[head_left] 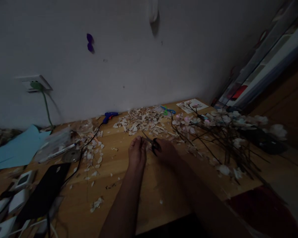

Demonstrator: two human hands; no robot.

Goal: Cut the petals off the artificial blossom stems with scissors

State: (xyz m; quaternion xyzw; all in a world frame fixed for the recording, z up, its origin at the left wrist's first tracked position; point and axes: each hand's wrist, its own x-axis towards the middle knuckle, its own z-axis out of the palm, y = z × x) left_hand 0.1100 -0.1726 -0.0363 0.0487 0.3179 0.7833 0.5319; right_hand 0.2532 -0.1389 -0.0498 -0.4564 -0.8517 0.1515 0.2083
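Observation:
Dark-handled scissors (154,145) are in my right hand (167,152), with the blades pointing up and left toward my other hand. The fingers of my left hand (137,148) are pinched together close to the blade tips. Whatever they pinch is too small and dark to make out. Just beyond both hands lies a wide heap of pale, petal-like scraps (142,120) on the wooden table (119,145).
Branches with pale blossoms (213,132) cover the right side, beside a white card (192,105). Blue-green scissors (167,110) and a blue glue gun (110,116) lie at the back. A black phone-like slab (43,191), plastic bag (56,142) and blue paper (17,148) lie left.

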